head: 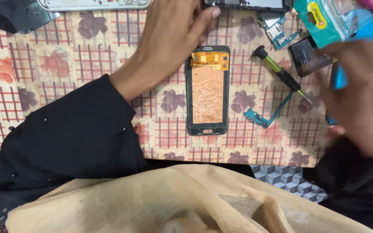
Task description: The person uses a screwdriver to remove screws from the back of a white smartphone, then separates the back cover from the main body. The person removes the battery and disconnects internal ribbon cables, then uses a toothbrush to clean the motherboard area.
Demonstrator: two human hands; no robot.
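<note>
A phone screen assembly (207, 90) lies face down in the middle of the patterned table cover, showing copper foil and an orange flex at its top. My left hand (173, 30) reaches over the far side of it, fingers toward a dark phone frame (247, 4) at the top edge; whether it grips anything is hidden. My right hand (361, 99) is blurred at the right and holds a blue tool (338, 80). A clear and teal plastic packet (337, 19) hangs above it.
A screwdriver with a green and black handle (279, 73) lies right of the screen, beside a teal flex board (260, 116), a small circuit board (277, 28) and a black battery (309, 56). A white phone frame (96, 4) sits top left. Beige cloth (173, 203) covers my lap.
</note>
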